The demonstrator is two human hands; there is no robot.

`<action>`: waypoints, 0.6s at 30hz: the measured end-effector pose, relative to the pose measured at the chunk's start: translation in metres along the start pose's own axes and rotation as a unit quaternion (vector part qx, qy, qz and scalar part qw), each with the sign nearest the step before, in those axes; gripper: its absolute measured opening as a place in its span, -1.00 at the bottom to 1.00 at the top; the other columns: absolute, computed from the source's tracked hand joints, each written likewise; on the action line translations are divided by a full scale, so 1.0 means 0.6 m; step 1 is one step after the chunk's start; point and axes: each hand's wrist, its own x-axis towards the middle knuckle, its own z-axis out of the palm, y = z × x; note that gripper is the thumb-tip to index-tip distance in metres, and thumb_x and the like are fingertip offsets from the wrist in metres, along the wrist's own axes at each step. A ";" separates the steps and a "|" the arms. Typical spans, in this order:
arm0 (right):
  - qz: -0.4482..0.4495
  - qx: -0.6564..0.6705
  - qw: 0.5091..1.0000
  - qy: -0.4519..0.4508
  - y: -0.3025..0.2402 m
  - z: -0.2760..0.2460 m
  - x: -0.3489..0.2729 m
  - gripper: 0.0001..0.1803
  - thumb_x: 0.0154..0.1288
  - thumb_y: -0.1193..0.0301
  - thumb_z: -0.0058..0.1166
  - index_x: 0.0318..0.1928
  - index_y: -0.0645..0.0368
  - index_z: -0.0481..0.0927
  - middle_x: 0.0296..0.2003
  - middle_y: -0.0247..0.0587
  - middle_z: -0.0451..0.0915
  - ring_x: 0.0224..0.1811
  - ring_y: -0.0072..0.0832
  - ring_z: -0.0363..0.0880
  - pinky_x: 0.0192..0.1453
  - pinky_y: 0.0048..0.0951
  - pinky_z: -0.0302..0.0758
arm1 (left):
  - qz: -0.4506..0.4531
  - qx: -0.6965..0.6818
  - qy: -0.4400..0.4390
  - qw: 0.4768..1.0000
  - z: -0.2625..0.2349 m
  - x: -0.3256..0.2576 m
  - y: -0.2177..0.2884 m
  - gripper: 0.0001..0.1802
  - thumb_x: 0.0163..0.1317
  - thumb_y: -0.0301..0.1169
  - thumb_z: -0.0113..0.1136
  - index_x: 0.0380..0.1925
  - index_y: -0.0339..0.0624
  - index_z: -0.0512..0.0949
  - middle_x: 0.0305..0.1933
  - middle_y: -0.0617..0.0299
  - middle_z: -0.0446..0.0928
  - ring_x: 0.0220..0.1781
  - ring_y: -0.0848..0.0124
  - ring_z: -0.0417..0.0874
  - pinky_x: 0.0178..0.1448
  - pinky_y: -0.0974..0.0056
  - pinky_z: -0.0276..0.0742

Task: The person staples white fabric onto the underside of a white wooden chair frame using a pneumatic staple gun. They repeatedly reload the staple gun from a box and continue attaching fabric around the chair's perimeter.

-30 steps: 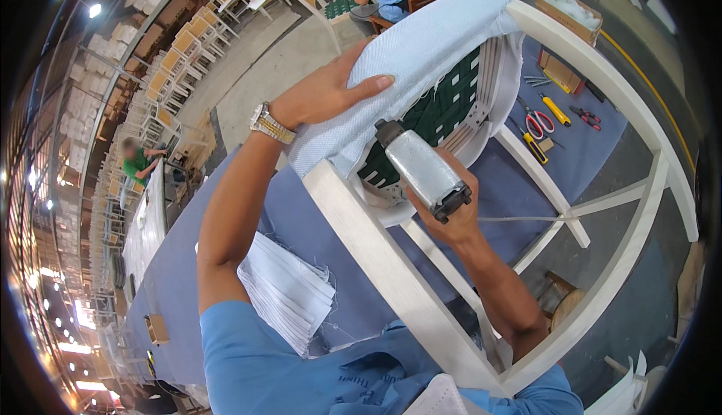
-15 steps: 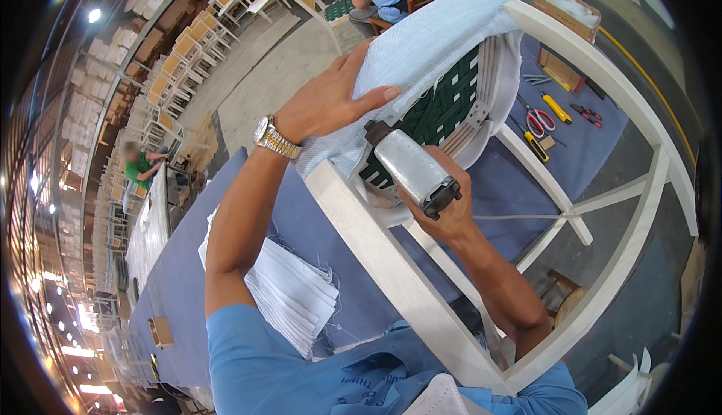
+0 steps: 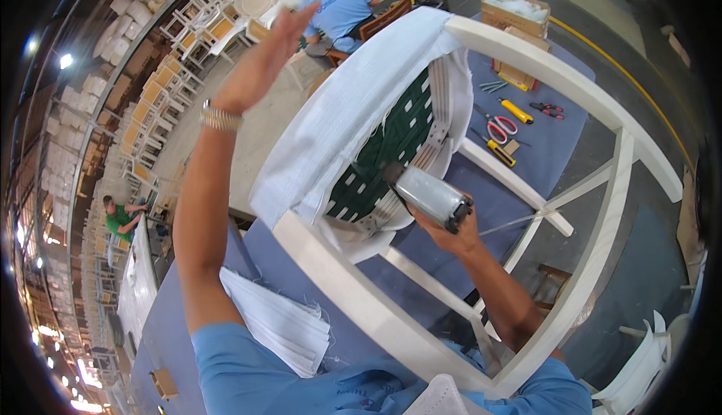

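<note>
we judge the chair (image 3: 391, 129), over the blue table's (image 3: 180, 347) right side, stiff-framed, its fabric (image 3: 353, 84) soft; we would grip its white post (image 3: 353, 291); our left hand (image 3: 259, 69) is raised, extended, empty; our right hand (image 3: 456, 236) wraps the silver staple gun (image 3: 429, 193).

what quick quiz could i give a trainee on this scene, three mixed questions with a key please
1. Short answer: what is the right grip holding?

2. True or false: the left grip is raised, apart from the white chair.

3. Fill the gap: the woven webbing on the chair's underside is dark ____.

Key:
1. A silver-bodied tool with black ends.
2. True.
3. Green.
</note>
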 end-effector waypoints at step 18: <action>0.013 -0.083 0.993 0.082 -0.023 -0.183 0.152 -0.48 0.16 0.33 0.50 0.08 0.28 0.63 -0.13 -0.18 0.76 -0.14 -0.48 0.72 0.03 -0.39 0.61 | -0.264 -0.231 -0.105 0.931 0.101 0.318 -0.231 -0.24 0.53 0.19 -0.19 0.44 -0.18 0.33 0.39 0.01 0.45 0.32 0.28 0.55 0.40 0.22 0.44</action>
